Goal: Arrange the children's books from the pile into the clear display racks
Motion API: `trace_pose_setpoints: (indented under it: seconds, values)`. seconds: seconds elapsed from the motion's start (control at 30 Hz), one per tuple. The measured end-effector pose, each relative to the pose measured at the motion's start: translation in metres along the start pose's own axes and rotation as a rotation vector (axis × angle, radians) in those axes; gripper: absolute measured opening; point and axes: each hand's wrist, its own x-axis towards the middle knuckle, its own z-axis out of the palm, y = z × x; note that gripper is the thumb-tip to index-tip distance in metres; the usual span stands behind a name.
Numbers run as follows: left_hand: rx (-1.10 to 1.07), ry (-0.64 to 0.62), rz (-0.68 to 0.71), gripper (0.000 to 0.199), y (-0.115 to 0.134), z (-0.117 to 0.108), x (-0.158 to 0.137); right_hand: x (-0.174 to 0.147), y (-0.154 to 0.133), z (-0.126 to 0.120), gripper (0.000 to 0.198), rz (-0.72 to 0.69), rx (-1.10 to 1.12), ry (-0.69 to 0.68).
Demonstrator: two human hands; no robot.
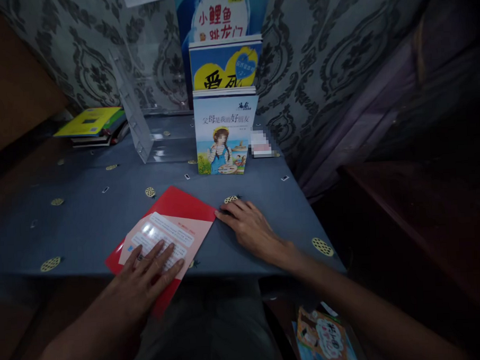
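Red and glossy, a book [185,201] lies flat on the bench [86,213], on the near side of the clear rack [136,118], with its nearest corner poking past the bench's front edge. Its long axis slants, the far end pointing toward the rack and to the right. From where I stand, the left hand [152,276] is directly over it, palm down, fingers spread on its pink panel [168,225]. The right hand [252,230] lies to the right of the book, fingers loosely bent, an index fingertip at the corner on that side; I can't tell whether it pinches anything. So the left hand covers the book's near part, while the right one is closer to the end facing the rack.

The panel's print is too small and glary to read. At the rack's right end, the front book [224,109] says 父母是我的好朋友; the blue-and-yellow book [201,65] behind it shows 爱, the rest cut off; the tallest book [183,18] reads 小鲤鱼跳龙门. A yellow book [88,120] tops a pile left of the rack, its lettering unclear.
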Motion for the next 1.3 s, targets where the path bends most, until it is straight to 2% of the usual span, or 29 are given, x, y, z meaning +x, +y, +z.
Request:
trace_pose_setpoints:
  seconds: [0.2,0.33,0.53,0.63,0.73,0.87,1.0,1.13,1.3]
  values:
    - [0.018,0.05,-0.013,0.081,0.008,-0.002,0.008,0.01,0.005,0.002,0.055,0.042,-0.056,0.007]
    - [-0.017,0.075,-0.016,0.076,0.0,0.002,0.019,0.023,0.009,0.004,0.053,0.051,-0.029,-0.017]
    - [-0.108,0.026,0.027,0.067,-0.026,0.005,0.059,0.029,0.023,0.012,0.047,0.13,-0.009,0.111]
    - [-0.14,-0.009,0.021,0.062,-0.027,-0.001,0.082,0.028,0.029,0.013,0.045,0.117,0.01,0.155]
    - [-0.162,-0.001,-0.021,0.057,-0.022,-0.003,0.096,0.027,0.031,0.012,0.046,0.112,0.026,0.139]
    - [-0.238,0.077,-0.01,0.065,-0.019,0.001,0.093,0.029,0.028,0.012,0.044,0.134,0.036,0.12]
    - [-0.352,0.18,0.044,0.047,-0.019,-0.004,0.082,0.029,0.027,0.013,0.041,0.157,0.028,0.11]
    - [-0.429,0.193,0.049,0.028,-0.016,-0.013,0.078,0.029,0.027,0.014,0.044,0.154,0.031,0.101]
    - [-0.523,0.225,0.077,0.023,-0.016,-0.017,0.079,0.028,0.027,0.014,0.043,0.157,0.038,0.102]
